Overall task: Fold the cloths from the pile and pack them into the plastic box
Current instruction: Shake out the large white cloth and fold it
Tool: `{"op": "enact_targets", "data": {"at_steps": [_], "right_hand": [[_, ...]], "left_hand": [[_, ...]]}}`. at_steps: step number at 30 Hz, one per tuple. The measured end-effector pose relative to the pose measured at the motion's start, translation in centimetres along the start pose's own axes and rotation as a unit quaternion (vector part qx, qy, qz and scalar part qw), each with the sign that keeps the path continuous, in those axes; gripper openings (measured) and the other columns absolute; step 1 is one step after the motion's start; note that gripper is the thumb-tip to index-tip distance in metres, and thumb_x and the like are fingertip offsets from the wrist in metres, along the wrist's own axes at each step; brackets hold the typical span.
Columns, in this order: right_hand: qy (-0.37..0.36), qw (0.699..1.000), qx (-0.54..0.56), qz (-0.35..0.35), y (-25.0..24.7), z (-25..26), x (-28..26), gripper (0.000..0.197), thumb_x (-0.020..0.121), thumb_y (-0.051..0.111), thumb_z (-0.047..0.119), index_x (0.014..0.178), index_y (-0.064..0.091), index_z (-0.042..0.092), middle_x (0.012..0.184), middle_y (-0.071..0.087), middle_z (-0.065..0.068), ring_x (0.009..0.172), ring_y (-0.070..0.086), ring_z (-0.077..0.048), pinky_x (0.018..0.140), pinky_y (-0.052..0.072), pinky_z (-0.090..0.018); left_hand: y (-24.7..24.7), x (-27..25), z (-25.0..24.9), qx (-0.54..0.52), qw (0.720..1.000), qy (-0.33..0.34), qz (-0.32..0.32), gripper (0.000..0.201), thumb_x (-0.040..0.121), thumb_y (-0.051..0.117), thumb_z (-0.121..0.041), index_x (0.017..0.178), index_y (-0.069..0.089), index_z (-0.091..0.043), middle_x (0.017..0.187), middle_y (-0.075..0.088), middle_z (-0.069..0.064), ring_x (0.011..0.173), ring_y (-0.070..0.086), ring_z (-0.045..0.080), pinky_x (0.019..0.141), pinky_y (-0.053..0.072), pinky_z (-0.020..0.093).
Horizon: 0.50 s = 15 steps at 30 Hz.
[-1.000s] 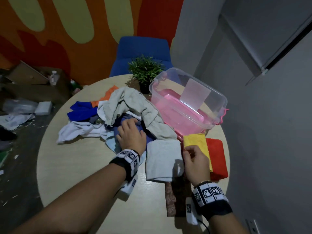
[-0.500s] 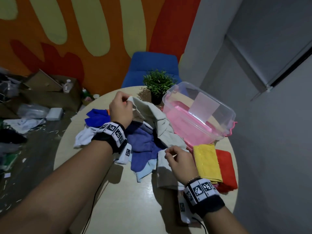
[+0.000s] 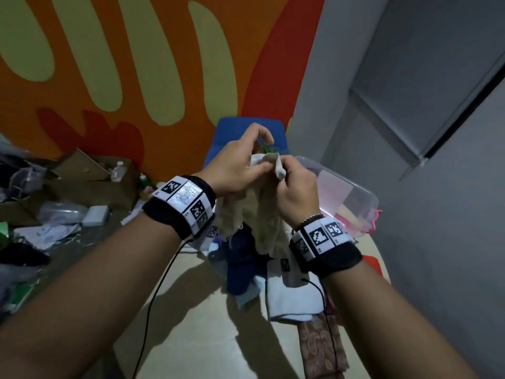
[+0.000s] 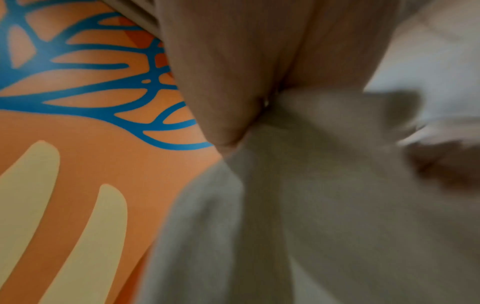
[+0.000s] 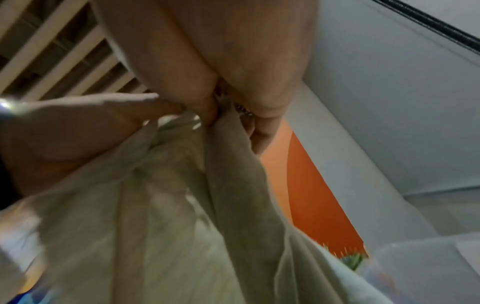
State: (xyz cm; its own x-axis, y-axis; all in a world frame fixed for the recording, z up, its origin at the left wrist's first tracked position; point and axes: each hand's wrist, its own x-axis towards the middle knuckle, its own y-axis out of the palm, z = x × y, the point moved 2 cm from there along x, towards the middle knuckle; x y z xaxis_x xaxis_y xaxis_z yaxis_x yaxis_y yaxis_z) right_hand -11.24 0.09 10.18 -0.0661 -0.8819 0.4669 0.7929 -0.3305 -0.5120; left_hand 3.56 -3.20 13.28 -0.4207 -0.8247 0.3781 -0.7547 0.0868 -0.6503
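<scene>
A beige cloth [image 3: 259, 212] hangs in the air above the pile. My left hand [image 3: 240, 162] pinches its top edge, and my right hand [image 3: 293, 184] pinches the same edge right beside it. Both wrist views show the beige cloth [image 4: 298, 195] [image 5: 182, 205] draping down from pinched fingers. Under it on the round table [image 3: 191, 337] lie the pile's dark blue cloth [image 3: 243, 266] and a folded white cloth [image 3: 292, 299]. The clear plastic box [image 3: 344, 192] with a pink bottom stands tilted at the right, behind my right hand.
A patterned brown cloth [image 3: 319, 348] lies at the table's near right edge, a red cloth [image 3: 373, 262] further right. A blue chair [image 3: 232, 132] and a small plant [image 3: 269, 149] stand behind the table. Cardboard boxes [image 3: 82, 176] and litter cover the floor on the left.
Both hands have lifted the beige cloth off the pile and come together at its top edge. The camera has tilted upward.
</scene>
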Motion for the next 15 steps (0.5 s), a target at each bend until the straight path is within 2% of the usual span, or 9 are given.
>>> {"op": "enact_targets", "data": {"at_steps": [2,3,5,6,8,10,13,15], "right_hand": [[0.027,0.999,0.016,-0.029,-1.2,0.6,1.6,0.037,0.082,0.048,-0.008,0.102,0.069,0.015,0.095,0.071,-0.002,0.089,0.062,-0.017,0.078,0.046,-0.025],[0.049,0.997,0.035,-0.044,-1.9,0.8,2.6,0.039,0.082,0.046,-0.008,0.100,0.069,0.019,0.093,0.071,0.002,0.088,0.063,-0.015,0.078,0.048,-0.024],[0.087,0.989,0.088,-0.079,-3.6,1.3,4.4,0.040,0.082,0.044,-0.006,0.095,0.069,0.023,0.089,0.070,0.007,0.086,0.065,-0.011,0.079,0.054,-0.028],[0.096,0.985,0.110,-0.092,-4.5,1.5,5.2,0.039,0.083,0.045,-0.004,0.092,0.069,0.026,0.087,0.070,0.009,0.083,0.065,-0.008,0.079,0.055,-0.029],[0.076,0.988,0.106,-0.084,-6.2,2.0,6.5,0.032,0.086,0.051,0.001,0.087,0.067,0.029,0.084,0.070,0.010,0.079,0.063,-0.005,0.076,0.055,-0.030],[0.046,0.997,0.045,-0.053,-7.7,2.1,7.4,0.028,0.085,0.057,0.004,0.085,0.067,0.030,0.083,0.071,0.007,0.079,0.065,-0.013,0.074,0.056,-0.036],[0.042,0.993,0.005,-0.108,-10.3,2.1,8.1,0.016,0.085,0.057,0.012,0.082,0.070,0.021,0.078,0.071,0.000,0.075,0.064,-0.019,0.070,0.055,-0.042],[0.059,0.988,0.003,-0.141,-12.2,2.0,8.4,0.020,0.091,0.052,0.018,0.085,0.071,0.016,0.082,0.072,-0.003,0.078,0.064,-0.019,0.068,0.053,-0.037]], "left_hand": [[-1.3,0.3,0.4,0.063,0.997,-0.018,0.027,0.039,0.088,0.065,-0.007,0.122,0.049,-0.018,0.094,0.058,-0.001,0.064,0.052,-0.002,0.055,0.035,0.016],[-1.9,0.5,0.7,0.100,0.994,-0.028,0.024,0.035,0.087,0.062,-0.005,0.118,0.054,-0.018,0.097,0.060,-0.001,0.072,0.055,0.001,0.059,0.036,0.018],[-3.1,1.0,1.2,0.156,0.987,-0.045,-0.008,0.021,0.085,0.056,-0.002,0.100,0.062,-0.016,0.096,0.066,0.001,0.088,0.061,0.020,0.069,0.042,0.031],[-3.6,1.4,1.3,0.167,0.984,-0.062,-0.029,0.020,0.083,0.054,-0.001,0.092,0.064,-0.015,0.095,0.068,0.004,0.091,0.061,0.026,0.070,0.045,0.034],[-4.5,2.4,1.3,0.135,0.984,-0.105,-0.052,0.026,0.083,0.050,0.003,0.086,0.067,-0.016,0.092,0.071,0.007,0.089,0.062,0.029,0.069,0.048,0.036],[-5.4,3.4,1.2,0.071,0.988,-0.120,-0.070,0.034,0.084,0.048,0.005,0.083,0.071,-0.020,0.088,0.072,0.006,0.084,0.064,0.027,0.069,0.051,0.037],[-6.8,4.7,1.1,-0.050,0.979,-0.132,-0.146,0.041,0.083,0.047,0.004,0.078,0.075,-0.025,0.085,0.075,0.000,0.084,0.069,0.023,0.072,0.059,0.040],[-7.5,5.2,0.5,-0.079,0.968,-0.131,-0.197,0.037,0.091,0.051,0.001,0.078,0.074,-0.025,0.083,0.073,-0.002,0.079,0.068,0.020,0.068,0.057,0.035]]}}
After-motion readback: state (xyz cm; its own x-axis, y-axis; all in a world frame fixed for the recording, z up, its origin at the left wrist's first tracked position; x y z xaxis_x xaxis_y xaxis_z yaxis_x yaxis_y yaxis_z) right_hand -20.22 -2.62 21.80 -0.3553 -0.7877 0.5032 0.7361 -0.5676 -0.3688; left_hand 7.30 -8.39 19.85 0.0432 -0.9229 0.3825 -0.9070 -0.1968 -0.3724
